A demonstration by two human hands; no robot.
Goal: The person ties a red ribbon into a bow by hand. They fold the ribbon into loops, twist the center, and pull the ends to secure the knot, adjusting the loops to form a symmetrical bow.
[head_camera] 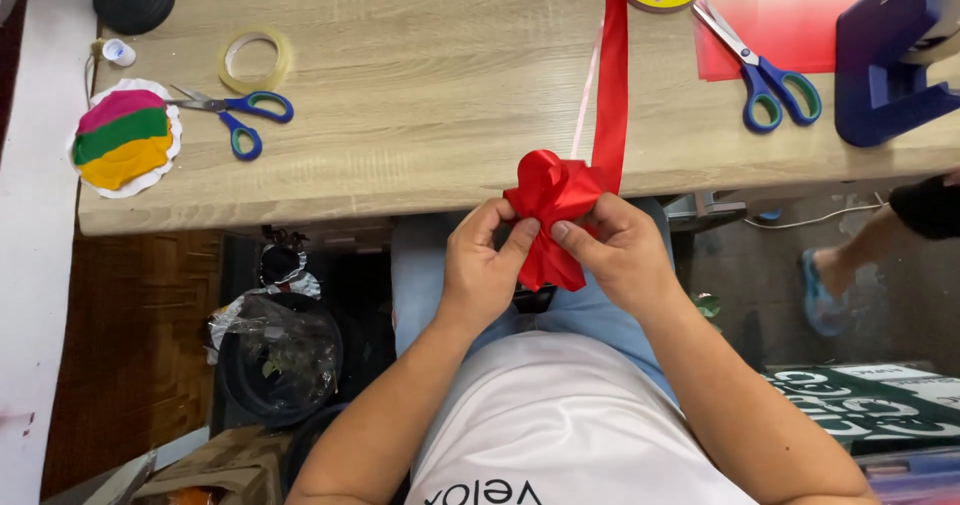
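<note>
Here, two hands, left hand [482,265] and right hand [622,253], pinch one red ribbon bow [550,197].

A long pale wood-grain table [420,75] lies just beyond the fingers; below them, dark wooden parquet floor [130,345] shows leftward and grey floor [740,275] rightward.

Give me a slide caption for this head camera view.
Left hand and right hand pinch a red ribbon bow at a wooden table edge.
</note>
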